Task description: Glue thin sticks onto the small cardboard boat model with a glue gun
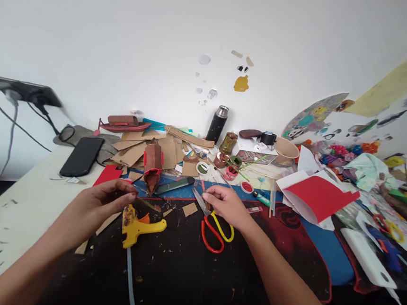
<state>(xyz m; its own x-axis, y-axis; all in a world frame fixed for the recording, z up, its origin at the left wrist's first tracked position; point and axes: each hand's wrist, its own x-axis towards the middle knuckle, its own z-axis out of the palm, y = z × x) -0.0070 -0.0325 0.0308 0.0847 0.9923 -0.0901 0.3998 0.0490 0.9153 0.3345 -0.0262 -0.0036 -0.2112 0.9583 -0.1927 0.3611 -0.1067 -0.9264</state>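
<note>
Two hazards, both from crowding: our half-curled left fingers [118,205], hold unclear, could bump the glue gun [133,226]; our right fingers [211,198], seemingly pinching a pink strip [203,185], could catch the adjacent scissors [206,211].

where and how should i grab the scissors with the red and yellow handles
The scissors are probably best gripped by the red loop and yellow loop, coming from the near side. They lie on the mat with the loops toward the person and the parted blades pointing away, beside the right hand, so this approach should keep fingers off the edges.
</note>
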